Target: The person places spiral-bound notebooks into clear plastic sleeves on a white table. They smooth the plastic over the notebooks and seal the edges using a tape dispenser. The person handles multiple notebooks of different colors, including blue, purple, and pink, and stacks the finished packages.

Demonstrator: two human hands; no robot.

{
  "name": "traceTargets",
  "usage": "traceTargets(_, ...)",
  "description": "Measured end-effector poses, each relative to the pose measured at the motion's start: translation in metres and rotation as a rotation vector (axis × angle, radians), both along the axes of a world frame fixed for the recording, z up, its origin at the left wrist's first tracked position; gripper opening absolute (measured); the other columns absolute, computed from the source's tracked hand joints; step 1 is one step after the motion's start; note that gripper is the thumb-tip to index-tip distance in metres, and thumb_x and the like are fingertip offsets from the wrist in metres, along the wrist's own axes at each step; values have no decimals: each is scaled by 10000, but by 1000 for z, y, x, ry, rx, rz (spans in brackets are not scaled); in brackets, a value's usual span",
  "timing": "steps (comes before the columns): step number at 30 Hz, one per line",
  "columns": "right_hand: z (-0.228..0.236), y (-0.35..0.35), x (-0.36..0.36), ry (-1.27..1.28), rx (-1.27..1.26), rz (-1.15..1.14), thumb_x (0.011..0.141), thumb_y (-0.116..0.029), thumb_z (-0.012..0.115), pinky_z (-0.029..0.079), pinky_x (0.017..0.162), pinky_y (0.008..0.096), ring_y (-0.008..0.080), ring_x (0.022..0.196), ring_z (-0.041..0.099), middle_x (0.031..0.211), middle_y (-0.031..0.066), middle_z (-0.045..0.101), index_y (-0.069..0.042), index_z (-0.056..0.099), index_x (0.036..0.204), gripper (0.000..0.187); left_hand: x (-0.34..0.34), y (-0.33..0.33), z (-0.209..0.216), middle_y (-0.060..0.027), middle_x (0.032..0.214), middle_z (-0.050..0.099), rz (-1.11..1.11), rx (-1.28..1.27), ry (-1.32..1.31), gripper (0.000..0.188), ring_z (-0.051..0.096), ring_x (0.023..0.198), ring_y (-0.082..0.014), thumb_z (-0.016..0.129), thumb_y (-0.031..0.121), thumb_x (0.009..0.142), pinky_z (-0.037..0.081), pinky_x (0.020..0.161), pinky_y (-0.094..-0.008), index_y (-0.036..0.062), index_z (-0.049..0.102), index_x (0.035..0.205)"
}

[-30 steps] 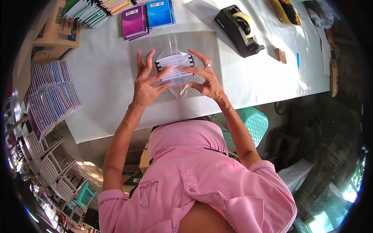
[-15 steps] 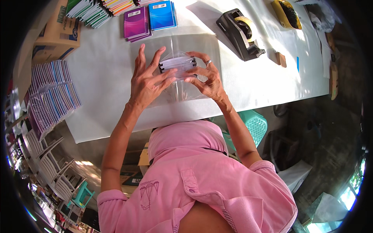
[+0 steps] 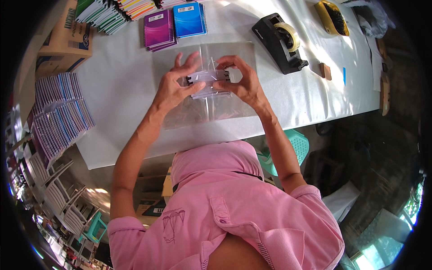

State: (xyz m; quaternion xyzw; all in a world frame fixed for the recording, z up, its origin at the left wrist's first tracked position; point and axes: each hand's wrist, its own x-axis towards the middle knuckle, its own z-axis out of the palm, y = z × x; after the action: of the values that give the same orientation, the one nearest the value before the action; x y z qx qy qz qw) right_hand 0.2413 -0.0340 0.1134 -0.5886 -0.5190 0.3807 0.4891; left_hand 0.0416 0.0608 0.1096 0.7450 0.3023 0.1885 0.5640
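A small stack of spiral notebooks (image 3: pixel 209 78), seen edge-on with pale pages and dark binding at its ends, stands between my hands. Clear plastic film wraps around it and catches the light. My right hand (image 3: pixel 248 85) grips its right end, thumb on the near side and bent fingers at the far side. My left hand (image 3: pixel 173 90) has its thumb against the near left side, with the index finger curved toward the far side; its other fingers are raised and blurred. Under the stack, a clear plastic sheet (image 3: pixel 184 118) lies flat on the white-covered table.
Purple notebooks (image 3: pixel 157 33) and a blue notebook (image 3: pixel 189 20) lie beyond my hands. A black tape dispenser (image 3: pixel 281 49), brown block (image 3: pixel 326 71) and yellow-backed brush (image 3: pixel 332 18) are to the right. Wrapped notebooks (image 3: pixel 60 108) and a cardboard box (image 3: pixel 65 45) stand left.
The left fingers have swung up and bent toward the far side of the stack. My right fingers have drawn in around its right end. The stack stays in nearly the same place.
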Motion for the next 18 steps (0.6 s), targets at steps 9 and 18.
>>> traceTargets(9,-13,8,9,392,-274,58,685,-55,785,367,716,269,105,856,541,910,-14,619,-95,702,907,241,1,24,-4,-90,1166,665,-253,-174,-50,321,441,1321,-197,723,146,804,59,1191,-376,22,688,1098)
traceTargets(18,-14,-39,24,155,64,-89,667,-303,838,362,1033,445,277,1265,433,1366,134,438,-99,691,1007,422,-35,6,5,-119,1525,313,60,188,-141,686,181,1436,-346,811,288,707,222,1142,-464,163,554,1331)
